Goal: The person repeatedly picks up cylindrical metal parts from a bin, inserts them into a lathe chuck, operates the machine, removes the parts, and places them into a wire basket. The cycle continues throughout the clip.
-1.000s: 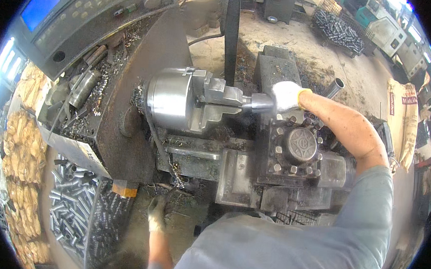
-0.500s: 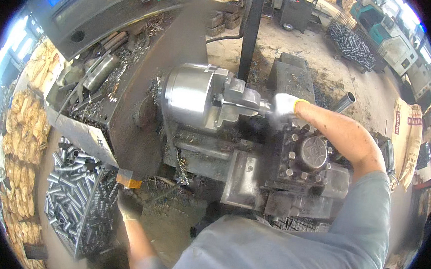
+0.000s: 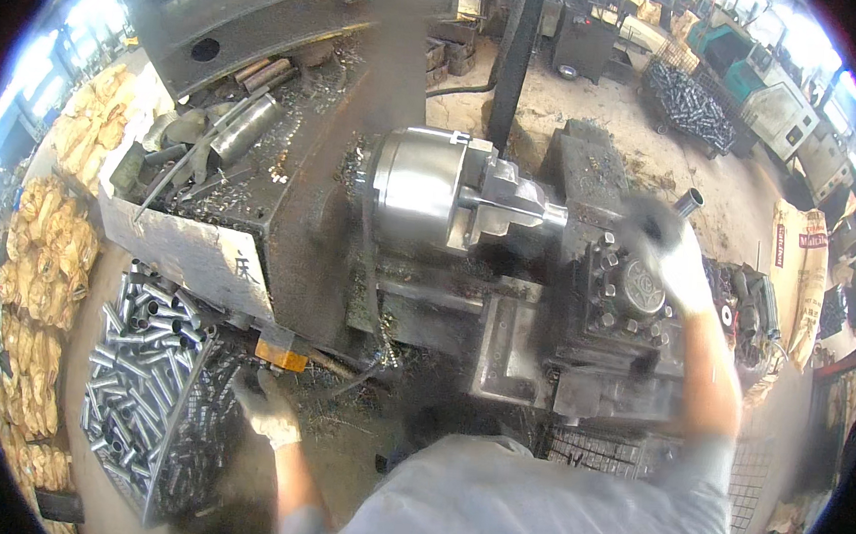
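A shiny lathe chuck (image 3: 423,189) sits mid-frame, with a short metal stub (image 3: 554,214) poking out of its jaws. My right hand (image 3: 669,256), in a light glove and blurred by motion, is over the dark tool post (image 3: 634,306), to the right of the chuck and apart from it. A metal tube end (image 3: 691,200) shows just above that hand; whether the hand holds it is unclear. My left hand (image 3: 265,411), gloved, hangs low beside a wire crate (image 3: 171,418) of several short metal tubes (image 3: 130,345), with nothing visible in it.
A grey tray (image 3: 186,250) with tools and swarf sits left of the chuck under a control panel (image 3: 267,8). Yellowish sacks (image 3: 36,269) line the far left. Another crate of tubes (image 3: 693,102) and a printed bag (image 3: 795,273) stand on the right.
My right hand has drawn back from the stub at the chuck jaws to over the tool post. My left hand has risen into view beside the tube crate. The view has shifted.
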Motion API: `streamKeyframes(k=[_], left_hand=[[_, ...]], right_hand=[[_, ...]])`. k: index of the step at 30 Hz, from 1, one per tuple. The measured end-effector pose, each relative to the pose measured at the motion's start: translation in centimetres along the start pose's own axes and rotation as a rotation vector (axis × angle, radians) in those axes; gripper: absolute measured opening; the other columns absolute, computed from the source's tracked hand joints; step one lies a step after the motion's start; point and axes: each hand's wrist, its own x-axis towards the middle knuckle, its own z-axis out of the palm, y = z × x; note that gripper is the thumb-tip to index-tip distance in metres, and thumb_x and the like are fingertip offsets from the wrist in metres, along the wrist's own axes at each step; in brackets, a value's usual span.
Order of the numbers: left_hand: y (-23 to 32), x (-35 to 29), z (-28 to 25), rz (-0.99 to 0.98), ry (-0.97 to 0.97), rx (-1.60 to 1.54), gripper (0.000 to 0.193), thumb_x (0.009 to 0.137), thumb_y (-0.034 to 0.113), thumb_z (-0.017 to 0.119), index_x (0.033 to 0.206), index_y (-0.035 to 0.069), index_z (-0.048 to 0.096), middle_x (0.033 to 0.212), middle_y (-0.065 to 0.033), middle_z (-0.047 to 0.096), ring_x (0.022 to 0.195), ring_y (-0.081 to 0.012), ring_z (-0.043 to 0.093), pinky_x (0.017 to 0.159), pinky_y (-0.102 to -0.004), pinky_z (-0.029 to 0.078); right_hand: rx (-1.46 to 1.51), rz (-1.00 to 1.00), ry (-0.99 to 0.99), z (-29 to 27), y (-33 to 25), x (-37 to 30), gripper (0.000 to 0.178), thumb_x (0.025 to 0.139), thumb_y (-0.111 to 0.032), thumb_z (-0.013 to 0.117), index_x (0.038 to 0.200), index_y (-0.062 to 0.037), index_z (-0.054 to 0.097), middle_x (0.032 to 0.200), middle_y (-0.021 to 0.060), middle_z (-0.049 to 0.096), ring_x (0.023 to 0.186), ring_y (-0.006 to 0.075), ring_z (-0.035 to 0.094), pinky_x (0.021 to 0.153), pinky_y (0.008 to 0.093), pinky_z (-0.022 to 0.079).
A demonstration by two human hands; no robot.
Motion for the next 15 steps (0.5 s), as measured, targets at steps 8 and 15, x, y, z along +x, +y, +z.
streamKeyframes(k=[8, 15], left_hand=[[29.1, 9.0, 6.4, 1.085, -0.054, -0.206, 0.042, 0.089, -0.007, 0.066, 0.132, -0.006, 0.066, 0.097, -0.0232, 0.074, 0.093, -0.0356, 0.074, 0.085, -0.0436, 0.063], [44.0, 18.1, 17.8, 0.771, -0.351, 0.408, 0.092, 0.1, 0.024, 0.065, 0.172, 0.01, 0.009, 0.109, -0.0319, 0.074, 0.096, -0.0444, 0.076, 0.087, -0.0541, 0.06]], right_hand=[[0.316, 0.034, -0.256, 7.5, -4.1, -18.2, 0.036, 0.088, -0.009, 0.08, 0.122, 0.0009, 0.074, 0.1, 0.0139, 0.081, 0.089, 0.019, 0.079, 0.084, 0.0358, 0.065], [0.335, 0.395, -0.388, 10.5, 0.7, -22.3, 0.037, 0.089, -0.014, 0.082, 0.124, -0.0035, 0.076, 0.101, 0.0103, 0.081, 0.087, 0.017, 0.075, 0.083, 0.0334, 0.062]])
